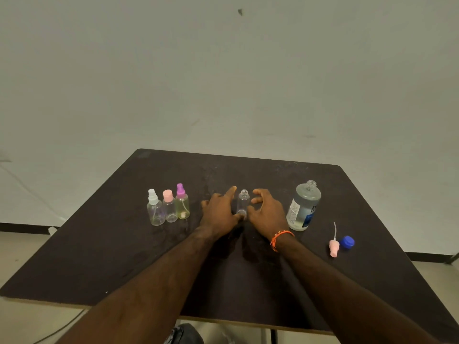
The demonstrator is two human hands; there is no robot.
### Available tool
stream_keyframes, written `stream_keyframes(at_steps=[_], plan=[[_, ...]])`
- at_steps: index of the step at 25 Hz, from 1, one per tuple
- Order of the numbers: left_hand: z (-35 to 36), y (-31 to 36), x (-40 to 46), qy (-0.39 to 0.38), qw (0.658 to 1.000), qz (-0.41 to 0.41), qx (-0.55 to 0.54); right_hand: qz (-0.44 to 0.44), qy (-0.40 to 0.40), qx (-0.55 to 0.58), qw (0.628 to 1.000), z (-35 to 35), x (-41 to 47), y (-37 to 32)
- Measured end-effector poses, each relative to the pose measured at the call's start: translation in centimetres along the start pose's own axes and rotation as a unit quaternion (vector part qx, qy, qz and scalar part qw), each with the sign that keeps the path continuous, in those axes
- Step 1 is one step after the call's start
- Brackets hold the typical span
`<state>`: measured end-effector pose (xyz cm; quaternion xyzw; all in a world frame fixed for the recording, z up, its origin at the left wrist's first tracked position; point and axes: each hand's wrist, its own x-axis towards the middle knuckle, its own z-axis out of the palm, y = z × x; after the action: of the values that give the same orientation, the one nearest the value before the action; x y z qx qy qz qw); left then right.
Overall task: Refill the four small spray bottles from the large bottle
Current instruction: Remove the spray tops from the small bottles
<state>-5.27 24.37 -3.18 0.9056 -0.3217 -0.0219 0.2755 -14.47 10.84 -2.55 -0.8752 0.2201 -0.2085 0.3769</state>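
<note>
So we had both hands out over the dark table (pixel 104 249), one on each side of the open small bottle (pixel 243 203), which stood upright with no cap on it, right in the gap between them. Our left hand (pixel 219 211) had its fingers loosely spread, index pointing past the bottle's neck, thumb down near the base. Our right hand (pixel 267 212) was curled like a claw, fingertips hovering just beside the bottle's shoulder. Whether either hand actually touched the bottle, we couldn't tell; neither looked closed around it.

Out past the left hand's fingers stood the other three in a tight row: the white-topped bottle (pixel 155 208), the pink-capped bottle (pixel 169 207) and the purple-topped bottle (pixel 182 202), that last one with yellowish liquid in it.

On the far side of the right hand was the large bottle (pixel 303 207), upright and uncapped, partly full. Nearer us from it lay the pink spray head (pixel 333 247) with its tube, and the blue cap (pixel 347 242) just beside that.

An orange bracelet (pixel 280 238) sat on our right wrist.
</note>
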Motion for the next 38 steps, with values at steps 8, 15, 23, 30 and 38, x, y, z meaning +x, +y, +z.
stream_keyframes(at_steps=[8, 15, 23, 30, 38], plan=[[-7.7, -0.3, -5.0, 0.211, 0.971, 0.093, 0.058, -0.167, 0.114, -0.033, 0.979, -0.2, -5.3, -5.9], [-14.4, -6.5, -3.3, 0.099, 0.976, -0.066, 0.183, -0.116, -0.084, -0.067, 0.987, 6.1, -3.5, -9.3], [-13.8, -8.7, -1.1, -0.003, 0.977, -0.055, 0.206, -0.065, -0.132, -0.009, 0.989, 11.6, 0.5, -9.9], [-13.3, -5.9, -1.9, -0.023, 0.988, 0.018, 0.154, -0.093, -0.076, 0.012, 0.993, 7.7, -1.9, -9.4], [-7.3, 1.3, -5.5, -0.034, 0.985, 0.141, 0.09, -0.077, -0.034, -0.017, 0.996, -1.9, -7.7, -4.3]])
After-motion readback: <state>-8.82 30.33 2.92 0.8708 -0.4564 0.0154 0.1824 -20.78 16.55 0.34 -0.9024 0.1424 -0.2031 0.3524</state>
